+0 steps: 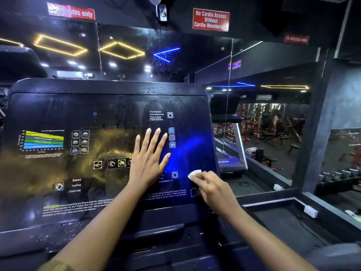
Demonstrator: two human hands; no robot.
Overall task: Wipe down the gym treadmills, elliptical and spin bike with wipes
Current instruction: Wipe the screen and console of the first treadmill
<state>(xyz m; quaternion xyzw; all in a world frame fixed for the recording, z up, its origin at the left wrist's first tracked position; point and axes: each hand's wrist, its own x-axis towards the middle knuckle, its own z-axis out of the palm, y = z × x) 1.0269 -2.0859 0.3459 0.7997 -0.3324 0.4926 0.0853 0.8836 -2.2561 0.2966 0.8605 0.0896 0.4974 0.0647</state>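
Observation:
A treadmill's dark glossy console panel (78,118) fills the left and middle of the view, with printed buttons, a coloured chart and warning text. My left hand (149,155) lies flat on the panel, fingers spread, near the middle buttons. My right hand (213,188) presses a small white wipe (194,174) against the panel's lower right corner. Only the wipe's tip shows beyond my fingers.
A mirror wall (273,75) stands behind the console, reflecting ceiling lights and gym equipment. A second treadmill (232,153) shows to the right, beyond the console. A dark ledge (293,216) with a white socket box runs at lower right. Red signs hang above.

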